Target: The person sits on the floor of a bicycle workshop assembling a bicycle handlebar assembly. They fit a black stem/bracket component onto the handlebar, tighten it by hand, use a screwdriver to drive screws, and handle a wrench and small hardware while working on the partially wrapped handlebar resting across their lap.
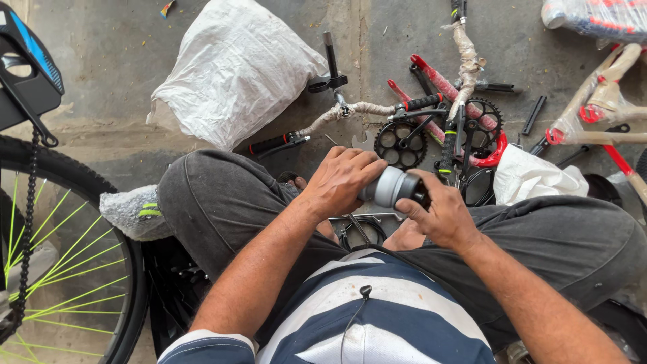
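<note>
I sit on the floor with both knees up in grey trousers. My left hand (pixel 340 180) wraps over one end of a short grey cylinder (pixel 391 187), a bicycle part with a black end. My right hand (pixel 441 214) grips its black end from the right, fingers curled around it. The part is held between my knees, just above a bent metal bracket (pixel 357 219) lying on the floor.
A bicycle wheel (pixel 64 263) with yellow-green spokes stands at the left beside a chain. A white sack (pixel 232 67) lies ahead. Wrapped handlebars (pixel 350 108), two black chainrings (pixel 399 143), red frame tubes (pixel 445 86) and a wrapped frame (pixel 600 101) are scattered beyond my knees.
</note>
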